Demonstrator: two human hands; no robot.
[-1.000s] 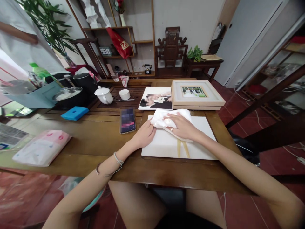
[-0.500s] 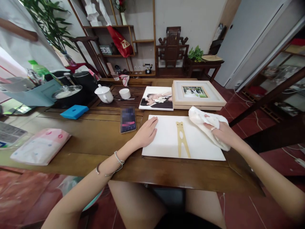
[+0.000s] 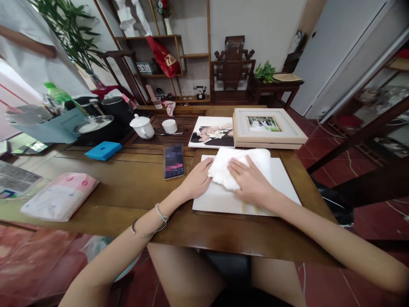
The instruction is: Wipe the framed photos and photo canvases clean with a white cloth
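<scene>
A white board (image 3: 288,184) lies flat at the front of the wooden table, a tan two-legged stand on its back mostly covered. My left hand (image 3: 197,180) rests flat along the board's left edge, fingers stretched out and holding nothing. On top of the board is a white towel (image 3: 260,161), bunched at its left end close to my left fingertips. My right hand (image 3: 252,182) holds this towel, its fingers pressing it down against the surface; the thumb side is slightly blurred.
Behind the board lie a photo panel (image 3: 212,132) and stacked picture frames (image 3: 289,130). Left of it are a phone (image 3: 174,161), a blue sponge-like block (image 3: 103,150), a lidded white cup (image 3: 142,126), a small white cup (image 3: 169,126) and a soft tissue pack (image 3: 60,196).
My right hand has swept the towel leftward from the board's right edge to its upper middle, covering most of the tan stand. My left hand has stayed at the left edge.
</scene>
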